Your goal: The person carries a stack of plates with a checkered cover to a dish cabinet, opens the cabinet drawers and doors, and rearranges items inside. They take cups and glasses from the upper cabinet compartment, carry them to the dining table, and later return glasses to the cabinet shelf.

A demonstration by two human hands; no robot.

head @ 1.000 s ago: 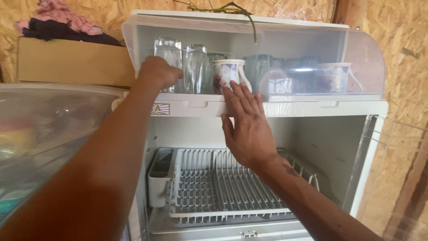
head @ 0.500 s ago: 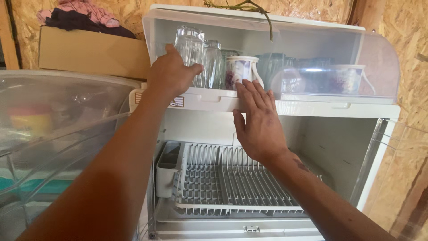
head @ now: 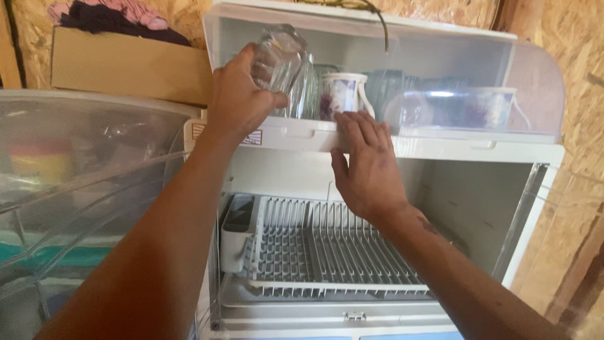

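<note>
Upper centre: left hand grips a tilted clear glass at the cabinet's top shelf | right hand open, fingertips on shelf edge | next: steadying the glass clear of its neighbours.

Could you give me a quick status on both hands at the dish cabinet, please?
Left hand gripping tilted clear glass. Right hand flat on shelf edge. Mug right beside glass.

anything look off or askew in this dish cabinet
One clear glass on the top shelf is tilted, gripped by the left hand, while the other glasses stand upright. A green twig lies oddly on top.
</note>
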